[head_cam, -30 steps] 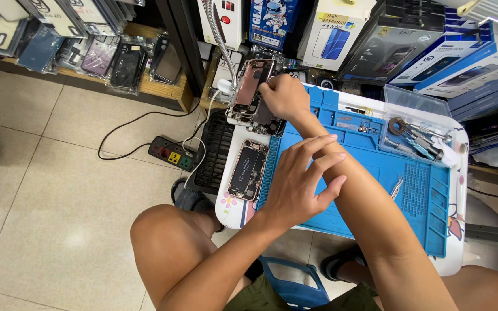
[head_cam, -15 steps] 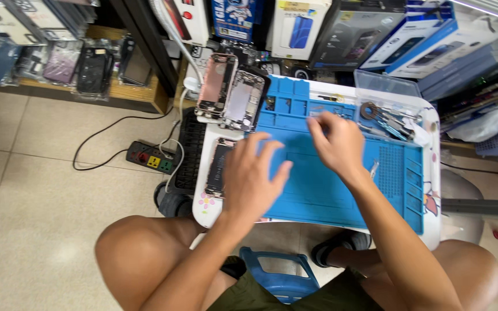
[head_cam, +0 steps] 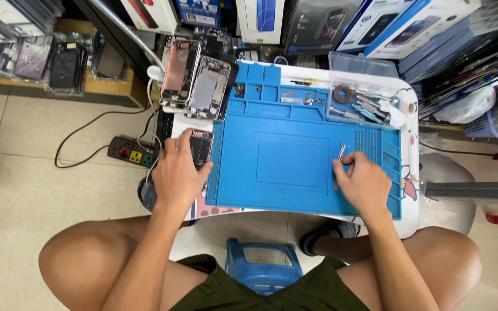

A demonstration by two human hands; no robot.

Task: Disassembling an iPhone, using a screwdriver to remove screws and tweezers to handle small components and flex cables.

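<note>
- The blue repair mat (head_cam: 286, 164) covers most of the small white counter (head_cam: 411, 173), its middle bare.
- Two opened phone shells (head_cam: 197, 80) lie at the mat's far-left corner.
- The left hand (head_cam: 177, 173) rests flat over an opened phone (head_cam: 201, 145) just left of the mat; the grip is hidden.
- The right hand (head_cam: 364, 181) pinches metal tweezers (head_cam: 342, 152) near the mat's right edge.
- Judged: picking up tools; next, bringing the tips to the phone needs care.
- The tools in the clear tray (head_cam: 364, 103) are too small to make out.

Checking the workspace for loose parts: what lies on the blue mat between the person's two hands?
In the head view, only bare blue mat lies between the left hand, on an opened phone, and the right hand holding tweezers.
</note>
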